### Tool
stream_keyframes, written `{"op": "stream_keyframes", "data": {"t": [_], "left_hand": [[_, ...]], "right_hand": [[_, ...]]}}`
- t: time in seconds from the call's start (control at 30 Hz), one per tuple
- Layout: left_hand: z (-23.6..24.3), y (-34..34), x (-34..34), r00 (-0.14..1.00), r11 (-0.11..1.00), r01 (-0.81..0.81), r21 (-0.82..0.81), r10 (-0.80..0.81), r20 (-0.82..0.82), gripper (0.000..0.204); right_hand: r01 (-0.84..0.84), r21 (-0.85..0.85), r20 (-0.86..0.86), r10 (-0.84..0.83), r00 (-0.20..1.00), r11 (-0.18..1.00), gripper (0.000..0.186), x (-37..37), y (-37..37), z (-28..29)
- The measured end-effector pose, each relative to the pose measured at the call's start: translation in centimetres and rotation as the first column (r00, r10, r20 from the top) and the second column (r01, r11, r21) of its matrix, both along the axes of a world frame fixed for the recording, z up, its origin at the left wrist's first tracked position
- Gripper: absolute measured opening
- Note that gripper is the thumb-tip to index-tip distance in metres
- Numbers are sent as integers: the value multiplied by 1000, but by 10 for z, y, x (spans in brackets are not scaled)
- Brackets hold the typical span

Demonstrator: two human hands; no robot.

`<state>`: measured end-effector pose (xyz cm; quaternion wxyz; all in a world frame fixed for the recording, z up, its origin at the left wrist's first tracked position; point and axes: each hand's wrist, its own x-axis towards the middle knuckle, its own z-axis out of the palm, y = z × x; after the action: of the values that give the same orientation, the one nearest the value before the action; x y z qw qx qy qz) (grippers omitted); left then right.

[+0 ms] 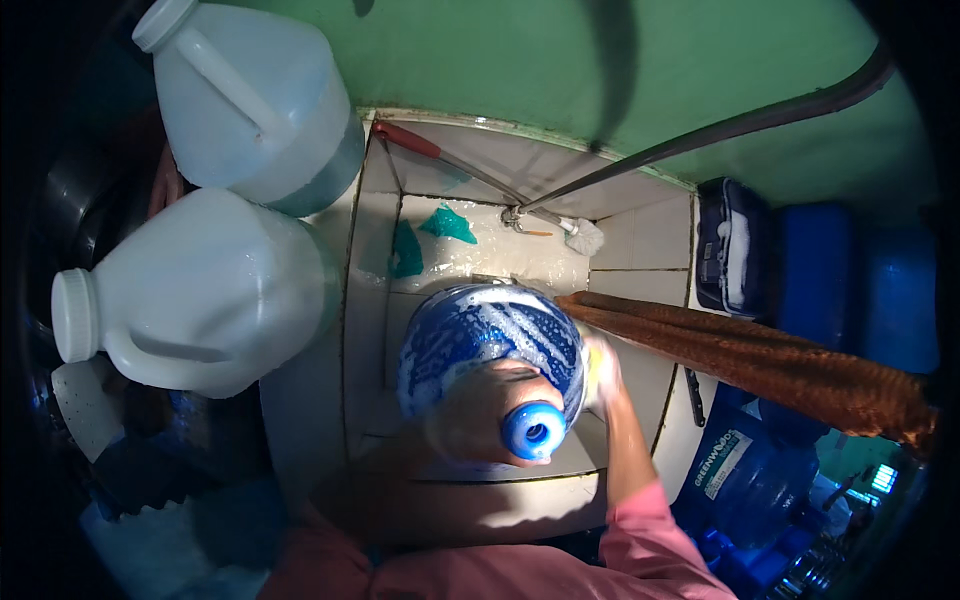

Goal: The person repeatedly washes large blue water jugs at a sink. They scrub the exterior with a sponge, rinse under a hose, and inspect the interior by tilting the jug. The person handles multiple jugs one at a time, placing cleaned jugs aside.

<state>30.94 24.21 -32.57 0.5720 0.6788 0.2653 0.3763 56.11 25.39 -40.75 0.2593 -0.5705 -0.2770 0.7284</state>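
Observation:
A large blue water jug (478, 322), streaked with white suds, stands tilted in the tiled basin with its neck toward me. My left hand (485, 395) is wrapped round the neck, just behind the light blue mouth (534, 431). My right hand (606, 372), smeared by motion, presses a yellow sponge (596, 368) against the jug's right side. Most of the sponge is hidden behind the fingers. Suds also cover part of that hand.
Two translucent white jugs (215, 295) crowd the left ledge. A red-handled brush (408, 139) leans across the tiled basin (640, 240), near teal scraps (450, 224). A grey pipe (720, 125), a long brown strip (740, 350), a black-handled knife (694, 395) and blue containers (745, 480) lie rightward.

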Motion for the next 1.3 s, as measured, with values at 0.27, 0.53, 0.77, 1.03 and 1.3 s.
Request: {"op": "stream_keyframes", "data": {"t": [0.27, 0.53, 0.77, 1.03, 1.3], "left_hand": [[19, -32, 32, 616, 617, -781, 96, 787, -47, 56], [-16, 7, -17, 996, 992, 62, 108, -55, -63, 55], [32, -21, 39, 629, 634, -761, 138, 773, -86, 59], [9, 24, -3, 990, 989, -135, 64, 136, -19, 49], [43, 20, 20, 814, 814, -580, -6, 580, 32, 48]], "right_hand": [[302, -103, -73, -310, 948, 948, 59, -21, -41, 52], [143, -332, -163, -206, 965, 932, 50, -25, 30, -73], [54, -420, -178, -140, 974, 906, 50, -4, 25, -94], [52, -406, -196, -142, 970, 913, 50, -28, 30, -114], [140, -359, -66, -175, 982, 923, 50, -6, -5, -120]]}}
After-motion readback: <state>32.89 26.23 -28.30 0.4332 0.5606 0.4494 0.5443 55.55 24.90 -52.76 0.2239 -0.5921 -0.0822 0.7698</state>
